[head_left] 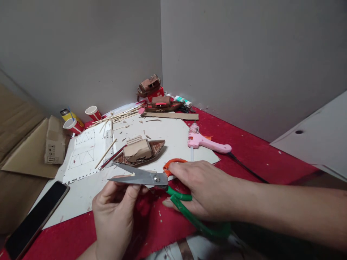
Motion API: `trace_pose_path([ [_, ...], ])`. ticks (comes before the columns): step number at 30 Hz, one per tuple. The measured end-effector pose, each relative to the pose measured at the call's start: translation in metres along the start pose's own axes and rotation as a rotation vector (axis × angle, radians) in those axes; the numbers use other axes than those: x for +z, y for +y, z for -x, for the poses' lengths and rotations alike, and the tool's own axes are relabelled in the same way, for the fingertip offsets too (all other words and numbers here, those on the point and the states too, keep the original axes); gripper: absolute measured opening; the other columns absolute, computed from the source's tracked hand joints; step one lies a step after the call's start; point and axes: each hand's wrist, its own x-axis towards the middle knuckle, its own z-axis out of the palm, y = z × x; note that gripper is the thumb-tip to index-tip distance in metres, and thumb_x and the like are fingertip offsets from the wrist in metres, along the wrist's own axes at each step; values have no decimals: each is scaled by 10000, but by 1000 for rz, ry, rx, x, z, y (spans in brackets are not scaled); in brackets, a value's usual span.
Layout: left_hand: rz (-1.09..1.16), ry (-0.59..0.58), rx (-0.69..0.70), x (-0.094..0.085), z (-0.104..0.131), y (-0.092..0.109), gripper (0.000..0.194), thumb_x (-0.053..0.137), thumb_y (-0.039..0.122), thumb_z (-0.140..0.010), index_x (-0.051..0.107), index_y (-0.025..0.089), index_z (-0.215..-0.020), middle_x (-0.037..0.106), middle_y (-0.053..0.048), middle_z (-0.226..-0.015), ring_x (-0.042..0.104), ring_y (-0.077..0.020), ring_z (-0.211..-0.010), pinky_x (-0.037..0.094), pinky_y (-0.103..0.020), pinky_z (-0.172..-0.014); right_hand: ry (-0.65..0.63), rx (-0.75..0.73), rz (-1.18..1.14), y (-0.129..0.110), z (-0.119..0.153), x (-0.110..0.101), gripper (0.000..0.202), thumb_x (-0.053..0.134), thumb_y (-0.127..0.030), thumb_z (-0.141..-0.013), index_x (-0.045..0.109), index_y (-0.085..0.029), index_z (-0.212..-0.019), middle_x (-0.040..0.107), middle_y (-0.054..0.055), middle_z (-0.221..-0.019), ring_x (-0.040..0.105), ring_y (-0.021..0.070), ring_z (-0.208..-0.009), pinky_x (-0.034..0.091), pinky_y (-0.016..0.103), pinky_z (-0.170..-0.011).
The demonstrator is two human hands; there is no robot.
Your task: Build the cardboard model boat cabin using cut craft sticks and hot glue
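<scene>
My right hand point(199, 184) grips a pair of scissors point(156, 178) with one orange and one green handle. Their blades are parted and point left, over the fingertips of my left hand point(116, 213). Those fingertips are pinched on a thin, light-brown strip point(132, 175), mostly hidden behind the lower blade; its material is hard to tell. A pale end of it shows between the blades. Just beyond the blades lies a small cardboard model boat point(138, 151) with a curved tan roof. A red pencil-like stick point(112, 157) rests at its left.
A pink glue gun point(208, 141) with a black cord lies to the right. Two finished-looking model boats point(159, 103), thin wooden sticks point(119, 117) and paper cups point(93, 112) are at the back. A phone point(36, 220) and cardboard boxes point(24, 151) are at left.
</scene>
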Motion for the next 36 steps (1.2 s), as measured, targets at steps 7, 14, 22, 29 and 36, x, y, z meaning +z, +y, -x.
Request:
trace_pose_path([
  [7, 107, -32, -85, 2, -1, -2, 119, 813, 271, -740, 731, 185, -749, 736, -16, -634, 700, -149, -586, 593, -203, -592, -2, 17, 97, 1, 2, -3, 377, 518, -543, -897, 580, -172, -901, 697, 77, -727, 656, 255, -622, 270, 304, -525],
  [14, 312, -129, -150, 1, -10, -2, 111, 819, 252, -744, 738, 199, -799, 745, 3, -727, 696, -111, -621, 586, -189, -644, 83, 90, -30, 11, 10, -6, 398, 521, -605, -870, 488, -220, -777, 602, 34, -592, 570, 214, -534, 280, 289, -511],
  [22, 378, -144, -204, -2, -13, -3, 190, 819, 225, -747, 716, 226, -907, 761, -7, -741, 707, -123, -621, 589, -209, -637, -7, 137, -154, 15, 21, -8, 365, 590, -569, -817, 490, -219, -850, 643, 56, -769, 565, 225, -641, 325, 296, -570],
  [29, 440, -170, -319, -2, -20, 3, 171, 821, 216, -740, 673, 190, -821, 760, -18, -809, 735, -157, -755, 606, -228, -680, -11, 150, -177, 16, 20, -6, 350, 582, -550, -838, 488, -215, -868, 632, 54, -813, 552, 225, -666, 334, 308, -586],
  [36, 521, -215, -361, -1, -23, 5, 188, 864, 210, -681, 705, 178, -775, 699, 21, -646, 665, -86, -592, 577, -169, -629, 49, 64, -65, 18, 17, 5, 420, 564, -606, -848, 512, -191, -888, 629, 68, -842, 585, 242, -679, 354, 328, -586],
])
